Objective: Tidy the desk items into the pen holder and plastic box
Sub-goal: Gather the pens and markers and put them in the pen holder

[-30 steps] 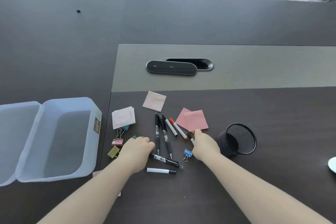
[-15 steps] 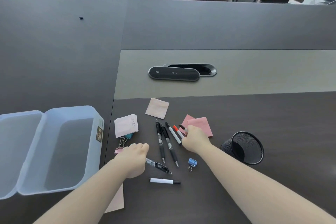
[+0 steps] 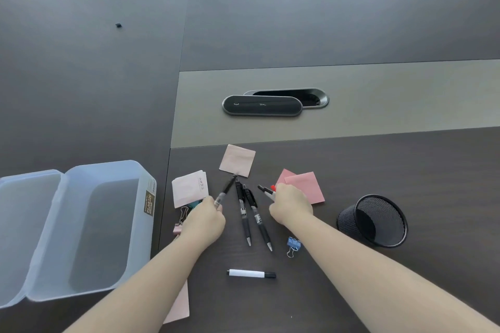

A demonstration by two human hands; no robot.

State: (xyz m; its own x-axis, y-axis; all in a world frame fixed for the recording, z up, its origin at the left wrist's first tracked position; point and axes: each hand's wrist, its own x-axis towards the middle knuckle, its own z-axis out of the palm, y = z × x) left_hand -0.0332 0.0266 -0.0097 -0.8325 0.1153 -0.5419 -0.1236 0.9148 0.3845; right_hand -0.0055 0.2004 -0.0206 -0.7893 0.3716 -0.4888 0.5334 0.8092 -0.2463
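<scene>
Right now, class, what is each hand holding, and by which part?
The left hand grips a black pen by its clear lower barrel. The right hand holds two markers by their bodies; only the black and red capped ends show.

My two arms come into the frame from the bottom edge, one from the lower left and one from the lower right, and both are bare the whole visible way up. No sleeve, cuff or glove covers either forearm, and I wear no watch, band or bracelet at the wrists. My left hand shows its back to the camera, knuckles rounded, with no ring on the fingers I can see. My right hand is likewise bare, its back and wrist plain. My nails are hidden or too small to tell. Both forearms look smooth and unmarked.
</scene>
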